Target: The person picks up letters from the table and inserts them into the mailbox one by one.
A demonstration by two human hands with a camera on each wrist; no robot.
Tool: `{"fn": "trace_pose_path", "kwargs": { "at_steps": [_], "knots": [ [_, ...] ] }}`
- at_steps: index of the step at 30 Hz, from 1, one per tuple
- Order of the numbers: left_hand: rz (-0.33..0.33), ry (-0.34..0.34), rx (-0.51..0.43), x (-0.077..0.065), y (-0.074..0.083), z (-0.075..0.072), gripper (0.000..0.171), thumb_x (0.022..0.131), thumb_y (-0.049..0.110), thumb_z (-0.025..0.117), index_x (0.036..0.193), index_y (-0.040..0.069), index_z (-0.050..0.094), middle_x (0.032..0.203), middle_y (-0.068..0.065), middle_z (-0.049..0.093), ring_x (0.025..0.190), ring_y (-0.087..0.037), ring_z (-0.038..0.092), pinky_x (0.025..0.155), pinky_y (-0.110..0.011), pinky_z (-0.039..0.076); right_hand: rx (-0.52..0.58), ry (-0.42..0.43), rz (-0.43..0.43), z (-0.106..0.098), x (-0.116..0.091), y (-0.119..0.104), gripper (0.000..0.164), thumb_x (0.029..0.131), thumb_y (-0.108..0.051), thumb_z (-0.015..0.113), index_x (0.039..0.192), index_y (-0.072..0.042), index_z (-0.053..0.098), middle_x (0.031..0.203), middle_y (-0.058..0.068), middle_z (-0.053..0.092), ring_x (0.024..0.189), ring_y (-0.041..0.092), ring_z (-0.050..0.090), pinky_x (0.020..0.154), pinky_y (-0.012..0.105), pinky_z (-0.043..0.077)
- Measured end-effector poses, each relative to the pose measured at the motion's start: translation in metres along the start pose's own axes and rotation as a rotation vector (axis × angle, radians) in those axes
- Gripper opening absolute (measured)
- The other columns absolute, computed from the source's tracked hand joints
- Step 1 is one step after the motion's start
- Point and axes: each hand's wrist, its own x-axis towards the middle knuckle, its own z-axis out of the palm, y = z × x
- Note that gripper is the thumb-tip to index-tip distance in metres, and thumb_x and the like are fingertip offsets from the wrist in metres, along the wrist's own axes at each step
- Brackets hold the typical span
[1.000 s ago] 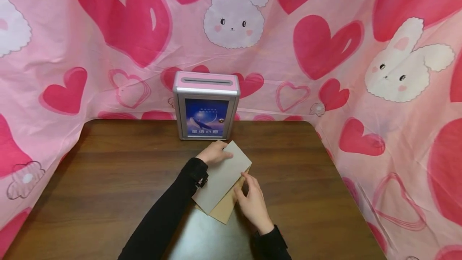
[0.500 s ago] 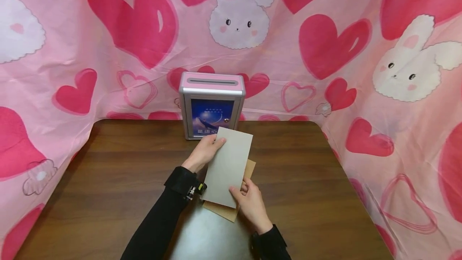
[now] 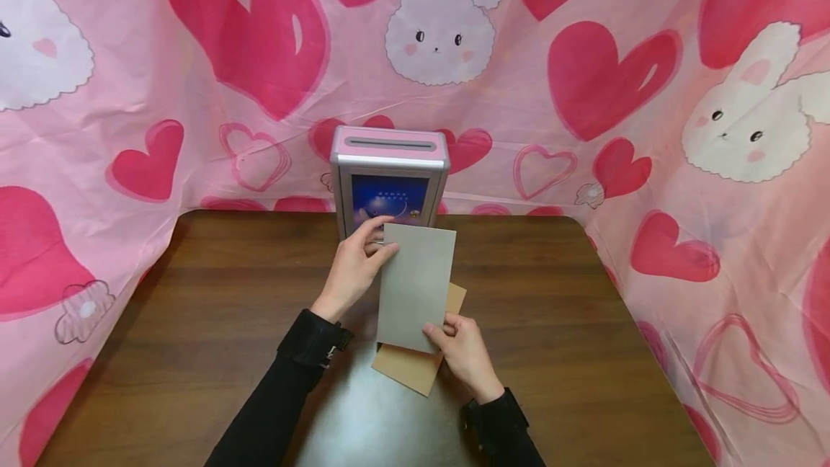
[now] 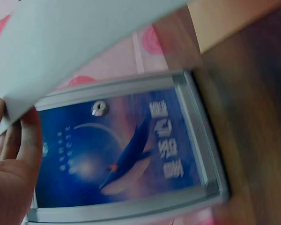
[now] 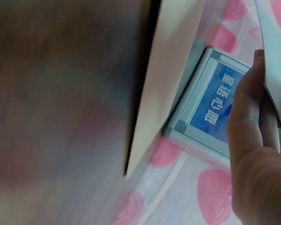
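Observation:
Between both hands is a plain pale grey paper sheet (image 3: 418, 287), oblong and stiff-looking, held nearly upright. My left hand (image 3: 350, 269) pinches its upper left corner, thumb in front and fingers behind, as the left wrist view also shows. The lower right corner is pinched by my right hand (image 3: 463, 352). Underneath, a tan kraft paper piece, perhaps an envelope (image 3: 407, 372), lies askew on the table, partly hidden by the grey sheet. Just beyond stands a silver-framed box (image 3: 390, 157) with a pink slotted top; hand and sheet cover its lower front.
In the left wrist view the box front (image 4: 126, 140) carries a blue whale picture and a small round lock (image 4: 99, 108). The dark wooden table (image 3: 214, 323) ends at a pink curtain (image 3: 363, 96) with hearts and rabbits, which hangs along the back and sides.
The grey sheet lay slanted over the tan piece; both hands have lifted it and turned it straighter. My right hand has come to pinch its lower corner. The head view has shifted slightly.

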Motion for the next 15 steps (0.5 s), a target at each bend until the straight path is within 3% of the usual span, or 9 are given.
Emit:
{"fn": "trace_pose_path", "kwargs": {
  "at_steps": [2, 6, 12, 14, 15],
  "knots": [
    [0.086, 0.040, 0.062, -0.002, 0.003, -0.005, 0.048, 0.088, 0.015, 0.066, 0.134, 0.012, 0.053, 0.112, -0.014, 0.067, 0.091, -0.019, 0.068, 0.074, -0.046, 0.058, -0.027, 0.008, -0.005, -0.001, 0.005, 0.005, 0.020, 0.088, -0.016, 0.068, 0.098, 0.001, 0.073, 0.092, 0.018, 0.076, 0.080, 0.016, 0.068, 0.067, 0.031, 0.056],
    [0.206, 0.102, 0.135, -0.006, 0.009, -0.012, 0.044, 0.085, 0.007, 0.070, 0.128, 0.009, 0.060, 0.114, -0.014, 0.068, 0.087, -0.020, 0.067, 0.071, -0.044, 0.060, -0.082, 0.023, -0.010, -0.003, 0.010, 0.006, 0.018, 0.085, -0.023, 0.071, 0.087, -0.005, 0.076, 0.081, 0.011, 0.076, 0.064, 0.009, 0.056, 0.053, 0.021, 0.039],
    [0.245, 0.115, 0.158, -0.014, 0.014, -0.018, 0.040, 0.084, 0.004, 0.069, 0.124, 0.007, 0.063, 0.110, -0.013, 0.069, 0.085, -0.017, 0.066, 0.070, -0.042, 0.060, -0.094, 0.024, -0.028, 0.001, 0.011, 0.005, 0.020, 0.084, -0.026, 0.071, 0.087, -0.007, 0.076, 0.080, 0.009, 0.074, 0.060, 0.007, 0.055, 0.050, 0.020, 0.040],
    [0.251, 0.125, 0.156, -0.018, 0.015, -0.018, 0.040, 0.084, 0.004, 0.069, 0.124, 0.008, 0.063, 0.111, -0.013, 0.069, 0.086, -0.017, 0.066, 0.069, -0.042, 0.060, -0.088, 0.031, -0.035, 0.002, 0.011, 0.005, 0.020, 0.084, -0.026, 0.071, 0.082, -0.006, 0.075, 0.071, 0.005, 0.070, 0.057, 0.006, 0.052, 0.048, 0.018, 0.039],
    [0.257, 0.133, 0.152, -0.019, 0.014, -0.018, 0.040, 0.084, 0.003, 0.069, 0.124, 0.007, 0.063, 0.112, -0.013, 0.069, 0.086, -0.017, 0.066, 0.069, -0.042, 0.060, -0.088, 0.036, -0.040, 0.003, 0.011, 0.006, 0.021, 0.084, -0.026, 0.071, 0.077, -0.005, 0.073, 0.064, 0.003, 0.064, 0.053, 0.007, 0.047, 0.045, 0.018, 0.033]
  ]
}}
